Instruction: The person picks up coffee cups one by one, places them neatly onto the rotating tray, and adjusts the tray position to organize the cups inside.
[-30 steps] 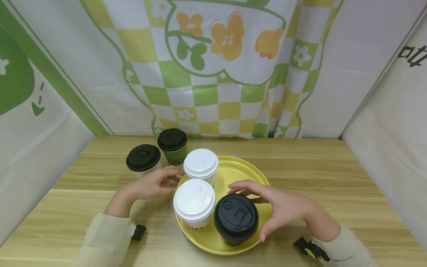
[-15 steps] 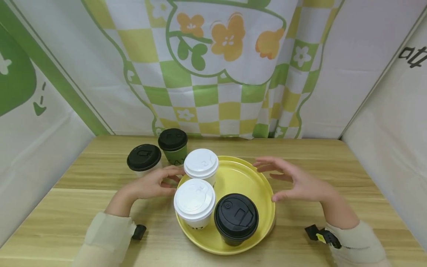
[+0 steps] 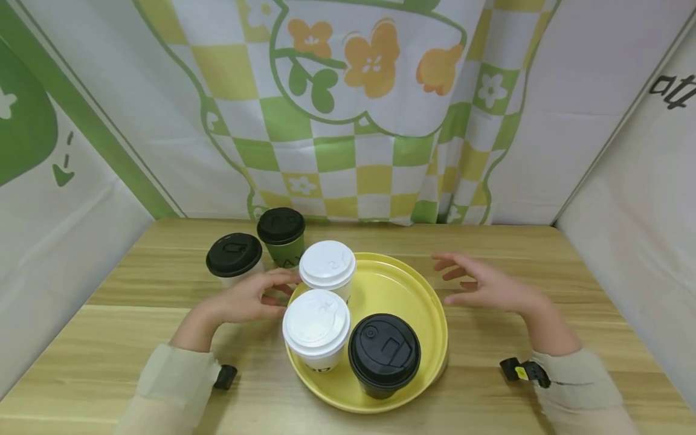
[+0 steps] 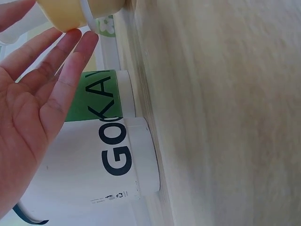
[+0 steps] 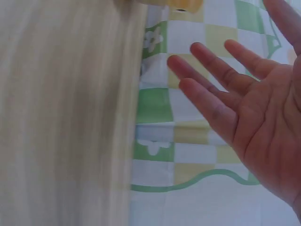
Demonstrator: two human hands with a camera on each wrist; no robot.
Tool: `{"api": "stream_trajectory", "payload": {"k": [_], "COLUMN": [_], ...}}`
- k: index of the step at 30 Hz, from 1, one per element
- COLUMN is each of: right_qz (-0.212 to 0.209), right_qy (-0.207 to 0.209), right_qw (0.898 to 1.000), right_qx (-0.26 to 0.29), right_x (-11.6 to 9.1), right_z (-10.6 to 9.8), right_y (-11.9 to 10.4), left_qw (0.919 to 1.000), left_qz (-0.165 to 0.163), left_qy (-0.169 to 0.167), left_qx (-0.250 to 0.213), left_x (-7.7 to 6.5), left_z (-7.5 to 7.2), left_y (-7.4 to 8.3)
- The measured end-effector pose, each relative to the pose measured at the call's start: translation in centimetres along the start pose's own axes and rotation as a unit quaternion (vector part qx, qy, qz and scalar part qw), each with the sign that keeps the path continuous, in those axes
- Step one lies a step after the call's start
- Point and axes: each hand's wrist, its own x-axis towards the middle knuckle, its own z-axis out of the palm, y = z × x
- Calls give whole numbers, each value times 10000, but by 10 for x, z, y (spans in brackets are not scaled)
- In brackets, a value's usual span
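Observation:
A round yellow tray (image 3: 391, 278) bears two white cups with white lids, a front one (image 3: 317, 323) and a rear one (image 3: 327, 264), plus a black lidded cup (image 3: 384, 353). At the tray's left rim rests my left hand (image 3: 252, 299); in the left wrist view its nearly straight fingertips (image 4: 87, 42) touch the tray's edge (image 4: 70, 12). My right hand (image 3: 492, 287) hovers right of the tray, apart from it. The right wrist view shows that hand (image 5: 263, 108) holding nothing, fingers spread.
Behind my left hand stand a white cup (image 4: 70, 165) with a black lid and a green cup (image 3: 286, 251), also black-lidded. The wooden table (image 3: 533, 254) ends at a checkered curtain (image 3: 337, 157). White fabric walls (image 3: 641, 199) rise on both sides.
My right hand has moved away from the black cup, out past the tray's right rim. The left hand and the cups have stayed in place.

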Motion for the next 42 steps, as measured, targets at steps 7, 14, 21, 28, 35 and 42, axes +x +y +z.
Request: {"api": "stream_trajectory", "payload": {"k": [7,14,21,28,35,42], "right_qz": [172,205,1,-29,-3,-5], "right_qy": [-532,-992,-1219,-1329,-1302,-1300], "right_qw": [9984,9946,9913,9898,9902,9901], "right_qx": [107,225,502,508,505,532], "right_x": [6,9,10,11,10,9], "right_z": [8,15,18,18,18,19], "right_y": [10,9,7,7,7,8], "left_qw": [10000,9999,9997,9952,9818,9575], "left_qz": [-11,-86,-51,110,375,770], "left_qy": [27,82,184,943,1653,2516], "left_qx": [-15,-21,-142,246,861,1181], "left_x": [1,-1,-4,-13,-20,-26], "left_z": [-1,0,2,0,-8,-15], "left_y": [-2,-1,3,11,30,39]}}
